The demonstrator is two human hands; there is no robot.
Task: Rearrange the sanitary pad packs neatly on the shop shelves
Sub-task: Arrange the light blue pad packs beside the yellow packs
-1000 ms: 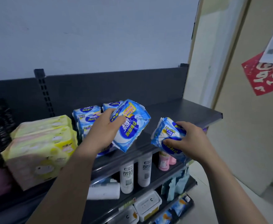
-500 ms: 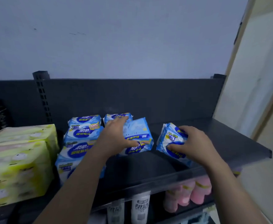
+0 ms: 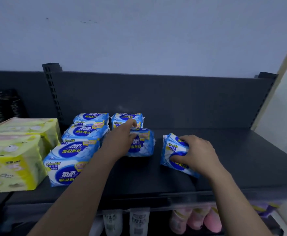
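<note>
Your left hand (image 3: 122, 139) lies over the top left corner of the middle pack (image 3: 143, 145), which lies on the top shelf (image 3: 241, 160). Its forefinger is stretched straight out to the rear pack (image 3: 122, 117) just behind, while the other fingers bend over the wrapper. Whether they clamp the middle pack or only rest on it, you cannot tell from here. Your right hand (image 3: 196, 155) grips the right pack (image 3: 174, 151), with fingers curled over its top and the thumb low on its near face. That pack sits tilted on the shelf, apart from the middle pack, with bare shelf between them. To the left of your left forearm, a row of three blue packs (image 3: 68, 165) runs from the shelf's front to the back panel. Yellow-green packs (image 3: 15, 155) are stacked just beside that row, past the slotted upright (image 3: 51, 92). On the shelf below stand white bottles (image 3: 113, 223) and pink bottles (image 3: 196, 220), blurred.
</note>
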